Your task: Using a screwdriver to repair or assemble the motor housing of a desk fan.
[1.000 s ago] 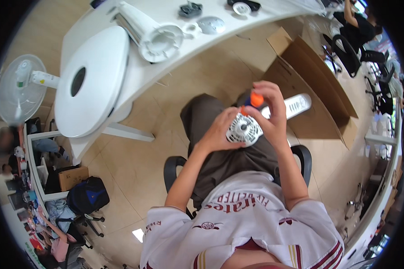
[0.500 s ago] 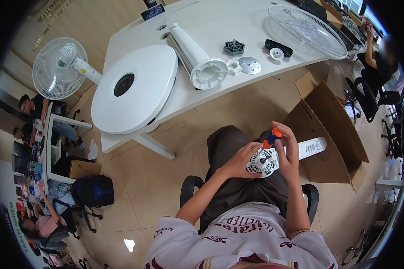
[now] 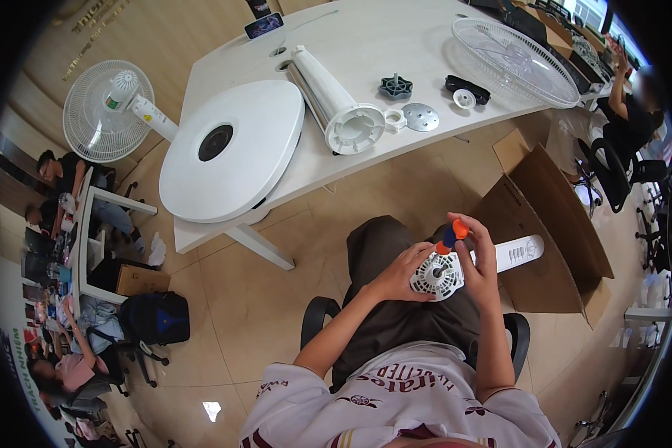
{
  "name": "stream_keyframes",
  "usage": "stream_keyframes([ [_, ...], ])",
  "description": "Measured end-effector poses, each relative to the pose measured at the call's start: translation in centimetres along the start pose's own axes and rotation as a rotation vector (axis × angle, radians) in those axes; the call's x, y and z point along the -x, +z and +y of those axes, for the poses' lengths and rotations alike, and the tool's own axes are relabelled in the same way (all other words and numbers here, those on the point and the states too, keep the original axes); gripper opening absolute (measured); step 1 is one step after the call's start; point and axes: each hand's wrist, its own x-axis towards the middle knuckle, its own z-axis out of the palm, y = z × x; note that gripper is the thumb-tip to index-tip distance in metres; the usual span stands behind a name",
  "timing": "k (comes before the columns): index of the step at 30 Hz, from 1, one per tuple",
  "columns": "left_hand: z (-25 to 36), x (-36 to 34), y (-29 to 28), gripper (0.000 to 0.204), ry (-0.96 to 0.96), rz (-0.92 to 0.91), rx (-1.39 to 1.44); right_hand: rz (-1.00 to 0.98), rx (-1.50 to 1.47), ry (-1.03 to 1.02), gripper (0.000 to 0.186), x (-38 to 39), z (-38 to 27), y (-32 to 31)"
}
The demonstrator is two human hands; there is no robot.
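The half-curled left hand [image 3: 402, 275] is holding a white housing [image 3: 442, 285]; the curled right hand [image 3: 481, 261] is gripping an orange-and-blue tool [image 3: 449, 239].

Beige panelled wall [image 3: 175, 37], raised gold lettering [image 3: 91, 19] fixed on it. Floor [image 3: 239, 328] of glossy cream tiles, joints visible. White tabletop [image 3: 362, 56], one straight white leg [image 3: 260, 246] in view. From where I stand: white-framed desk [image 3: 119, 199] at far left, black swivel chair [image 3: 608, 170] at right, bright window [image 3: 591, 10] beyond it
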Motion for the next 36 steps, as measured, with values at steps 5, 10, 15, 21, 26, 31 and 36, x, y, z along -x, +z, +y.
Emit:
stream_keyframes([
  [5, 0.4, 0.2, -0.4, 0.112, 0.004, 0.017, -0.013, -0.066, 0.166, -0.162, 0.046, -0.4, -0.2, 0.0],
  [10, 0.6, 0.9, -0.7, 0.114, -0.012, 0.043, 0.008, -0.067, 0.180, -0.119, 0.045, -0.5, 0.9, -0.2],
  [15, 0.8, 1.2, -0.9, 0.115, -0.024, 0.065, -0.011, -0.030, -0.001, -0.038, 0.041, -0.6, 0.5, 1.0],
  [21, 1.0, 1.2, -1.0, 0.114, -0.009, 0.064, -0.009, -0.020, 0.193, -0.152, 0.041, -0.5, 1.3, 0.6],
  [26, 0.9, 1.6, -0.3, 0.115, -0.019, 0.062, -0.015, -0.048, 0.200, -0.120, 0.043, 0.1, 0.9, 0.6],
  [31, 0.8, 1.5, 0.0, 0.112, -0.013, 0.067, 0.012, -0.016, 0.078, -0.057, 0.042, 0.5, 0.3, 0.6],
  [36, 0.0, 0.9, -0.5, 0.110, 0.022, 0.092, -0.034, -0.001, 0.230, -0.203, 0.047, -0.9, 0.2, 1.1],
])
